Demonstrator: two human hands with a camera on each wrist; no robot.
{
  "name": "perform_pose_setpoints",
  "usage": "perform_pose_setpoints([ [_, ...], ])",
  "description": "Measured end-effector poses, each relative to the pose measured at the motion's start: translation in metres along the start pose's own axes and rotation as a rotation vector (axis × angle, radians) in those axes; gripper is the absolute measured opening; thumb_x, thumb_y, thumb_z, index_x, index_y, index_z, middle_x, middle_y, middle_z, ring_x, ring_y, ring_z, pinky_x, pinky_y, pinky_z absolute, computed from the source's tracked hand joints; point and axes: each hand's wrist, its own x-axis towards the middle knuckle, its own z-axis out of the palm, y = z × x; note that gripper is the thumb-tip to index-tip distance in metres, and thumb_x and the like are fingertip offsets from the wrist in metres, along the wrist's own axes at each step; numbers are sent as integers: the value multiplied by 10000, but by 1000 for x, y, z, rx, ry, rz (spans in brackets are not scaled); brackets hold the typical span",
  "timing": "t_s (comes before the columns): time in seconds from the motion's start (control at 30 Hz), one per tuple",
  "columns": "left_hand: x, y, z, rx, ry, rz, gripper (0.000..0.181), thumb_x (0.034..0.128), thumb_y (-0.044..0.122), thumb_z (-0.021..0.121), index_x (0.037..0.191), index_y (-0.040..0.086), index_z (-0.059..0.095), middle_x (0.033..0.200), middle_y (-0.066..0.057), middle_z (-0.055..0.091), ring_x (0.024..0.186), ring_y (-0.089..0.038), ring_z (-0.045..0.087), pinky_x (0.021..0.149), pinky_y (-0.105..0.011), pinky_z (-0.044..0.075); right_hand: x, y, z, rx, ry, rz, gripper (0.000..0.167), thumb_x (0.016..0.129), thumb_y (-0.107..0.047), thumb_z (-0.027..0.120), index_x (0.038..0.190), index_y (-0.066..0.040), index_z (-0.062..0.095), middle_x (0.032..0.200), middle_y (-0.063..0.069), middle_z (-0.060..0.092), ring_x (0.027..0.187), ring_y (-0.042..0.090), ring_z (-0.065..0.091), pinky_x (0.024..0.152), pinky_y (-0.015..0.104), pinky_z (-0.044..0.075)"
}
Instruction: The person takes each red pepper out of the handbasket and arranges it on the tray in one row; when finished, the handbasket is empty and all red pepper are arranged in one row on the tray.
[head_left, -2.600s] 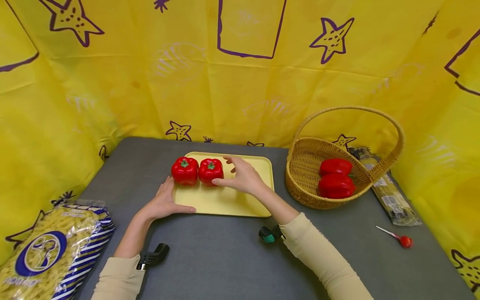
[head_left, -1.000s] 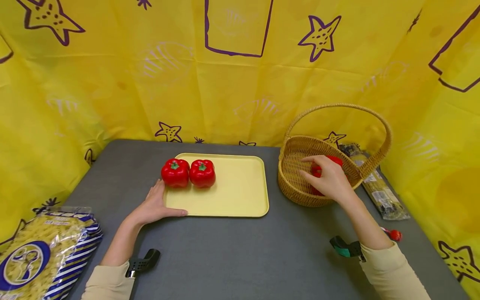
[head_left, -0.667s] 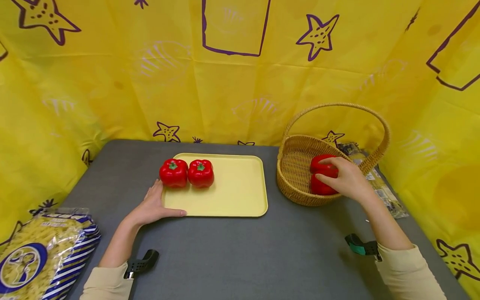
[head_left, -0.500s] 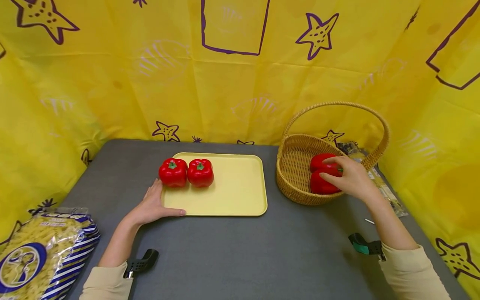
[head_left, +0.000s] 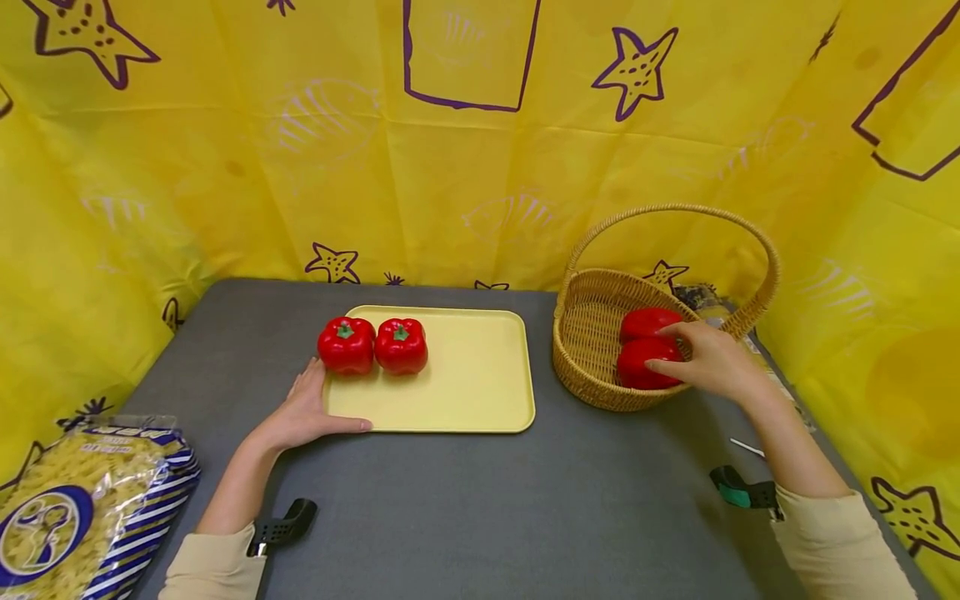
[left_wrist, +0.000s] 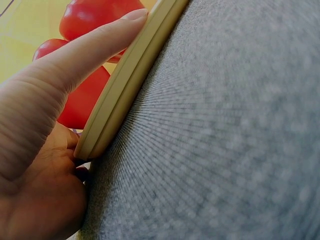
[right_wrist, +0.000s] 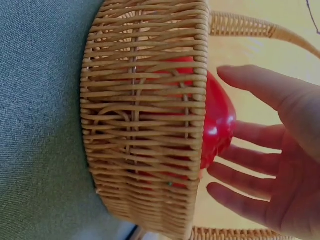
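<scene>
My left hand point(head_left: 303, 411) rests at the left front corner of a pale yellow tray point(head_left: 472, 375), its thumb laid straight along the front edge. Two red bell peppers with green stems, one left point(head_left: 347, 345) and one right point(head_left: 401, 346), stand side by side at the tray's left end. My right hand point(head_left: 712, 360) reaches into a wicker basket point(head_left: 588, 379), fingers spread about the front red bell pepper point(head_left: 647, 363). In the right wrist view, that pepper point(right_wrist: 220, 117) shows above the rim, and the thumb stands apart from it. Another red bell pepper point(head_left: 647, 322) lies behind.
A bag of pasta point(head_left: 97, 508) lies at the left front. Behind the basket, a clear package point(head_left: 776, 371) is partly hidden by the right arm. A lollipop's white stick point(head_left: 746, 447) shows beside that arm. The basket's tall handle point(head_left: 675, 208) arches over its opening.
My right hand has gone from the tray's right pepper to the basket, then shifted slightly right and nearer to the front pepper there. My left hand stays at the tray's corner.
</scene>
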Motion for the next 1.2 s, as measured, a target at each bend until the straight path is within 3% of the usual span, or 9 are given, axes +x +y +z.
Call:
perform_pose_setpoints([
  [0.17,0,-1,0,5,-1,-7,1271,663,461,863,1534,3,59,1542,-273,156,1395,-476,112,1082,-689,60,7,-4,3,-14,-27,-41,576,839,-354,759,1203,65,604,1134,251,629,986,389,585,831,534,475],
  [0.53,1,-3,1,5,-7,-25,1292,666,467,862,1537,-1,31,1558,-285,113,1411,-490,70,1087,-688,37,23,-8,12,-65,-133,-43,644,793,-392,784,1220,51,592,1121,230,603,981,398,585,808,559,495],
  [0.7,0,-2,1,4,-16,-41,1303,678,466,859,1531,-31,8,1566,-304,68,1421,-507,3,1099,-671,6,28,-11,15,-93,-169,-25,660,776,-401,794,1245,15,588,1176,259,583,1032,438,573,826,604,482],
  [1.2,0,-2,1,6,-15,-40,1297,675,470,858,1536,-15,18,1569,-282,90,1420,-499,25,1091,-684,15,33,-14,20,-109,-227,22,643,762,-371,793,1244,-17,560,1184,248,576,1008,430,582,787,617,483],
])
